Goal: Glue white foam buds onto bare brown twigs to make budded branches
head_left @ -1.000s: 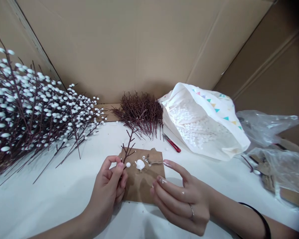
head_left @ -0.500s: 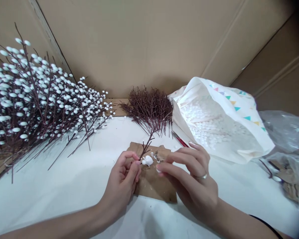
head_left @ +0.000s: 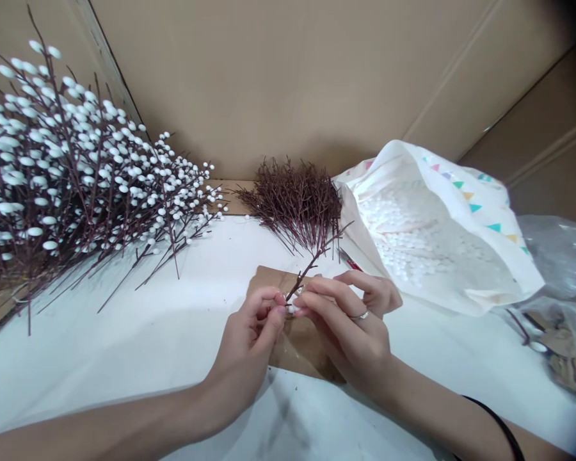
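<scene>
My left hand [head_left: 254, 326] pinches the lower end of a brown twig [head_left: 312, 262], which leans up to the right over a piece of brown cardboard [head_left: 307, 349]. My right hand [head_left: 345, 323] has thumb and fingertips pressed together close beside the left fingertips, at the twig. Something small and white shows between the two hands, partly covered by the fingers; I cannot make out whether it is a white bead or the white blob on the cardboard. A ring is on a finger of the right hand.
A large bunch of twigs with white beads [head_left: 77, 173] lies at the left. Bare brown twigs [head_left: 302, 202] stand in a bundle at the back. At the right are an open cloth bag [head_left: 484, 269] of white beads, red-handled tool [head_left: 349, 261] and clear plastic [head_left: 552, 256].
My right hand has moved left to the twig, meeting my left hand. The twig now leans further right. The whole view has shifted slightly.
</scene>
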A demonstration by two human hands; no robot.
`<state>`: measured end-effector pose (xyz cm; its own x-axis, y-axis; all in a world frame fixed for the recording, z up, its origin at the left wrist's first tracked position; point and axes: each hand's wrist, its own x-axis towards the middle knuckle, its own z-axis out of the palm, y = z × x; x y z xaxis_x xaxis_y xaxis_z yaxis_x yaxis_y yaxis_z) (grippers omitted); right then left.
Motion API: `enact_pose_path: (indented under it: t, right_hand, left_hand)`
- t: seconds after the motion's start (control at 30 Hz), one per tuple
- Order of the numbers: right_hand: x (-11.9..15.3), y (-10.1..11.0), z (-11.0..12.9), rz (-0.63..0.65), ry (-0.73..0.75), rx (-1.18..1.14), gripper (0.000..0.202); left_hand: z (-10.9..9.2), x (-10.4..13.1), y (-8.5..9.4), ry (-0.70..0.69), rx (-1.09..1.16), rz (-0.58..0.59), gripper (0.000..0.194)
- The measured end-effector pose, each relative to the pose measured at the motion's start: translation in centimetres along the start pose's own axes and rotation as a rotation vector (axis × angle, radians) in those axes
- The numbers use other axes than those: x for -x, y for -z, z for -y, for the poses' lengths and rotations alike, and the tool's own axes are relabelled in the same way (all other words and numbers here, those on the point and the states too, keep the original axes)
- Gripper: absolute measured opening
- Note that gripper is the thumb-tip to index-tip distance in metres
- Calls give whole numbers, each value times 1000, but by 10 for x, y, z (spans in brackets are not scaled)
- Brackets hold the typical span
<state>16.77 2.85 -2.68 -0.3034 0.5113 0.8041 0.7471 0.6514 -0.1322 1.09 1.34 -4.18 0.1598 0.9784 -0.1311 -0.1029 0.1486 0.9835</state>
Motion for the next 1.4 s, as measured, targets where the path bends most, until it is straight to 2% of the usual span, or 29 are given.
enact_pose_path:
  t: [0.17,0.43,0.77,1.03,1.4]
  right_hand:
    - [0,0,0,15,-10,-27,16]
    - [0,-1,6,8,-137,-162,19]
    - [6,-9,7,-119,-137,-115,15]
    - [4,-9,8,-97,-159,-147,16]
    - [2,-12,9,-131,-183,-153,17]
  left_hand:
    - [-1,1,0,-10,-10,11,14]
    - [-3,1,0,15,-23,4,17]
    - [-4,1,0,18,-77,17,19]
    - [-3,3,0,5,-120,1,19]
    - [-5,1,-2,-42,-110,-9,18]
